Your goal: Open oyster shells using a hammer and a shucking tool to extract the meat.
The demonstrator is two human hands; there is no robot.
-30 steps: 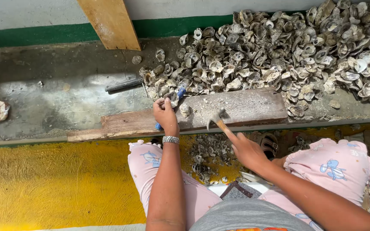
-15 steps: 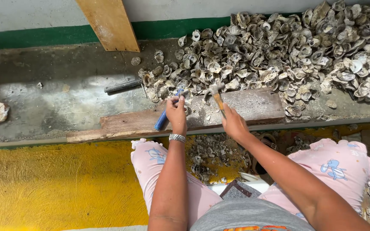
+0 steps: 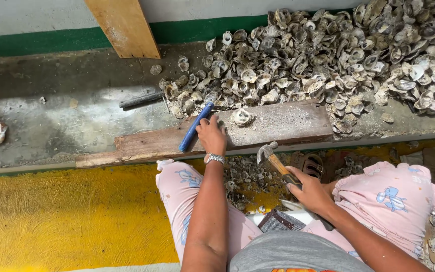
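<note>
- Nearest: grey shirt hem, pink printed trousers (image 3: 393, 201) over both knees; person seated facing the worktop.
- Right hand (image 3: 312, 192) low, over the lap. Grip closed round the wooden handle of a small hammer (image 3: 274, 159); metal head points up and left, just short of the worktop edge, touching nothing.
- Left hand (image 3: 211, 135) stretched forward, metal watch (image 3: 214, 158) on the wrist. Fingers curled down on the wooden plank (image 3: 278, 123), beside a blue-handled tool (image 3: 195, 126) that lies slantwise at the thumb side. Cannot tell whether the grip has hold of the tool or only rests next to it.
- Single oyster shell (image 3: 240, 116) lies on the plank, just right of the left fingertips, apart from them.
- Broken shell bits on the floor between the knees; yellow-painted floor (image 3: 61, 216) to the left.
- Further: grey concrete worktop (image 3: 66, 116), dark metal rod (image 3: 141, 99) on it.
- Farthest: big heap of empty oyster shells (image 3: 348, 55) across the right, leaning wooden board (image 3: 123, 26), green-banded wall.
</note>
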